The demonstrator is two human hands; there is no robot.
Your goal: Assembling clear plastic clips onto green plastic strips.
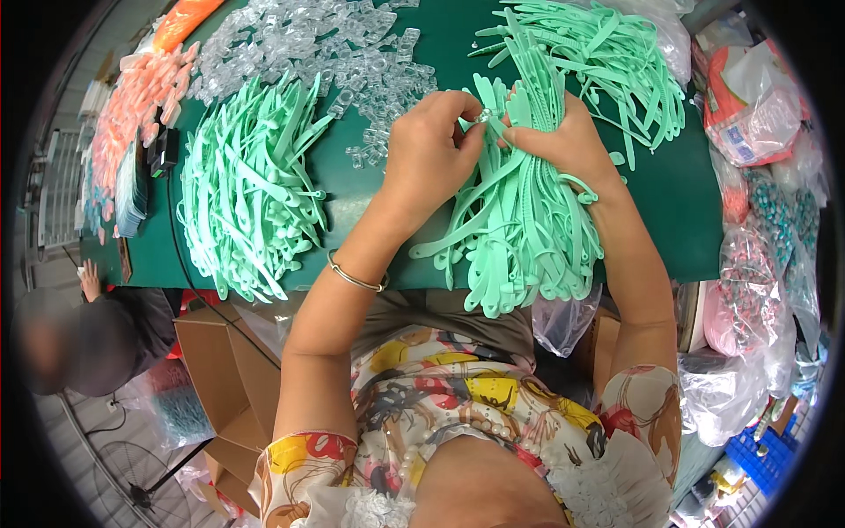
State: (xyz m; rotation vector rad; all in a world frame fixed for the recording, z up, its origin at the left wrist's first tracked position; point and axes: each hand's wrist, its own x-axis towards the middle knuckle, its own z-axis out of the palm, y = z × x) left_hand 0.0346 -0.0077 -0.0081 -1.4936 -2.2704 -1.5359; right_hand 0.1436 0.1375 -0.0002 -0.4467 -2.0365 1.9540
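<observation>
The right hand (563, 136) wraps its fingers around a bunch of mint-green strips (528, 233), which fans toward 6 o'clock past the near edge of the green table (352, 216). The left hand (433, 145), just beside it at 9 o'clock, pinches thumb and finger together on a small clear piece (485, 115) against the bunch. From the hands, loose clear pieces (304, 44) lie at 10 o'clock, a strip pile (251, 189) at 8 and another strip heap (616, 62) at 2.
</observation>
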